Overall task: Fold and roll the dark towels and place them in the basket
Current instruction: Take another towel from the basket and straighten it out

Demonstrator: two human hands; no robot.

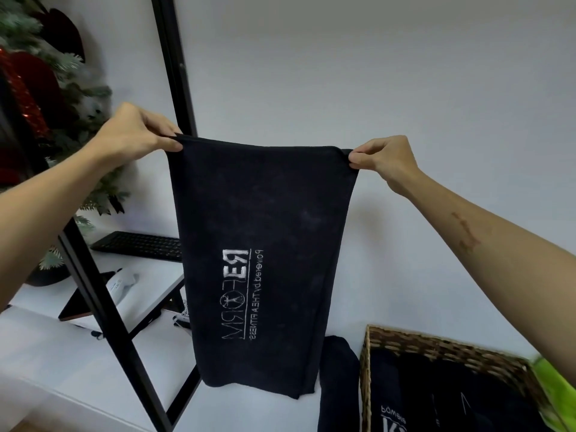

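Hanging between two raised hands, a dark towel [258,260] drops flat and long in front of a pale wall, its white printed logo running sideways and mirrored. The left hand [137,135] pinches the top left corner between thumb and curled fingers; the right hand [380,155] pinches the top right corner the same way, so the upper edge stretches taut between them. The cloth looks soft and slightly faded, doubled along its right side, with its lower hem just above a white tabletop [78,363].

The hanging towel hides part of a black keyboard [140,244] lying further back on the table, and a black metal frame [103,294] with slanted bars crosses the left of the view. Behind that frame stands a frosted artificial tree [71,88] with red decorations. A small white device [123,283] lies near the keyboard.

At lower right sits a woven wicker basket [436,344], coarse and brown, holding dark towels [436,397] with white lettering. Another dark towel [338,385] hangs just beside the basket's left wall. A bright green object [558,388] shows at the right edge, blurred.
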